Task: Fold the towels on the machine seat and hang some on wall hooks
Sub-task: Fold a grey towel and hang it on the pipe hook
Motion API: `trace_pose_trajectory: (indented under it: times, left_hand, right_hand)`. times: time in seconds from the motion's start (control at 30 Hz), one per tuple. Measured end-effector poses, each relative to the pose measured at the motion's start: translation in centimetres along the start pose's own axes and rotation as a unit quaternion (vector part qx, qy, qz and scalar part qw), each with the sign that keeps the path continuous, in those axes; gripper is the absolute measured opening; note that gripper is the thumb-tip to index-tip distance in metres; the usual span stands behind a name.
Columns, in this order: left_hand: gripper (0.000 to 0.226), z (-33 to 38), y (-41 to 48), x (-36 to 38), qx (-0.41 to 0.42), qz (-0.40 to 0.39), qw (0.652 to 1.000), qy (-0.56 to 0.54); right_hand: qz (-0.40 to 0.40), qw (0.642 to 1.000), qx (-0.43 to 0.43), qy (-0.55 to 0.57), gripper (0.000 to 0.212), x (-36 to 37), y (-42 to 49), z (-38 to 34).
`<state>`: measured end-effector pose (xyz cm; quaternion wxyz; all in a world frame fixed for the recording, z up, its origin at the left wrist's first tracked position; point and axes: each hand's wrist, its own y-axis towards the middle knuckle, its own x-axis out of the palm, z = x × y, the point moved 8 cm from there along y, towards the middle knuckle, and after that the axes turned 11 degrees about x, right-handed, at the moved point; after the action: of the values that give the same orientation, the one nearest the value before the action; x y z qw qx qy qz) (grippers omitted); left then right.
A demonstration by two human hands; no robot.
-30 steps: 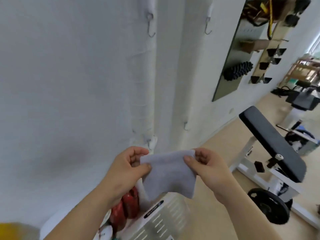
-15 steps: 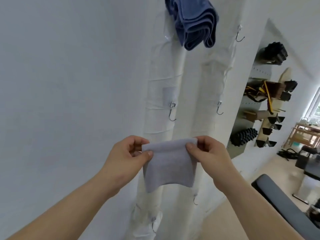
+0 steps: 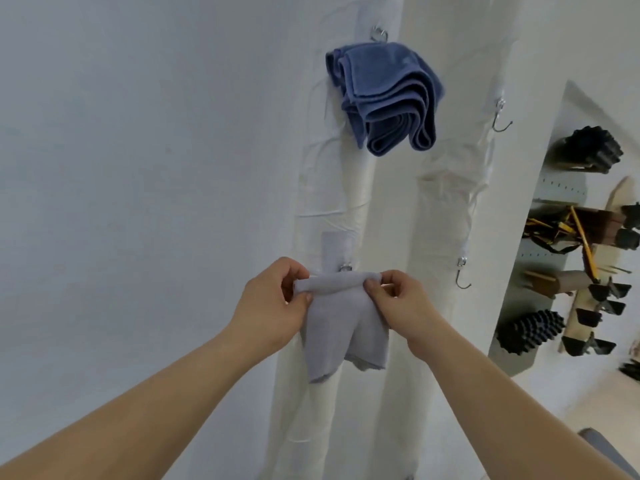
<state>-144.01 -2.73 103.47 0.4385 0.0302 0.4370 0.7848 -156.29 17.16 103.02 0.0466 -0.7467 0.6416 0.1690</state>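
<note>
Left grip (image 3: 273, 303) and right grip (image 3: 398, 306) each pinch one end of the pale grey towel (image 3: 343, 337) along its rolled top edge. We hold it up against the white wall (image 3: 138, 168), where the roll covers the lower part of a metal hook (image 3: 345, 267). The rest hangs loose between our wrists. Higher up, a folded blue towel (image 3: 388, 98) hangs just under the top hook (image 3: 379, 32). Further right sits a side hook (image 3: 462, 277).
</note>
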Motion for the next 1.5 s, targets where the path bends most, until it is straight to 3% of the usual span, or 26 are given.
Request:
trace_pose_trajectory:
  times: [0.17, 0.27, 0.37, 0.43, 0.5, 0.57, 0.73, 0.9, 1.13, 1.23, 1.37, 1.5]
  left_hand:
    - [0.017, 0.0, -0.1, 1.3, 0.046, -0.001, 0.998, 0.041]
    - [0.015, 1.7, -0.1, 1.5, 0.134, 0.007, 0.979, 0.155]
    - [0.021, 4.0, -0.2, 2.9, 0.286, -0.046, 0.921, 0.259]
    - [0.027, 4.2, -0.3, 3.3, 0.320, -0.097, 0.897, 0.289]
    - [0.034, 4.5, -0.4, 2.7, 0.303, -0.120, 0.904, 0.277]
    - [0.037, 4.9, -0.5, 2.3, 0.258, -0.131, 0.925, 0.245]
    - [0.051, 4.1, -1.3, 3.7, 0.249, -0.185, 0.907, 0.285]
    - [0.048, 2.2, -1.4, 4.3, 0.231, -0.128, 0.937, 0.230]
    - [0.048, 1.3, -1.7, 4.6, 0.196, -0.070, 0.966, 0.152]
    - [0.047, 1.6, -1.6, 4.6, 0.193, -0.101, 0.961, 0.168]
    - [0.039, 2.5, -1.8, 4.4, 0.215, -0.139, 0.943, 0.212]
    - [0.038, 2.3, -1.3, 4.2, 0.231, -0.123, 0.940, 0.219]
  right_hand:
    - [-0.089, 0.987, 0.122, -0.061, 0.033, 1.1, 0.2, 2.6]
    - [-0.118, 0.971, 0.165, -0.123, 0.034, 1.0, -0.5, 3.6]
    - [-0.004, 0.993, 0.038, -0.110, 0.034, -0.1, 0.1, 1.3]
    - [0.045, 0.987, -0.093, -0.125, 0.025, -1.0, -0.9, -1.3]
    - [-0.001, 0.970, -0.155, -0.190, 0.018, -0.8, -2.3, -2.8]
    - [-0.080, 0.954, -0.141, -0.251, 0.031, -0.2, -3.0, -2.6]
    - [-0.222, 0.962, -0.036, -0.156, 0.038, 0.4, -3.7, -1.3]
    - [-0.135, 0.957, -0.130, -0.222, 0.038, 1.1, -3.4, -1.8]
    - [-0.093, 0.967, -0.139, -0.192, 0.034, 1.8, -3.6, -0.4]
    - [-0.074, 0.956, -0.149, -0.243, 0.036, 1.7, -3.5, -0.8]
    - [-0.041, 0.905, -0.211, -0.366, 0.045, 1.5, -4.5, -3.4]
    - [-0.106, 0.920, -0.169, -0.338, 0.049, 1.4, -4.3, -3.8]
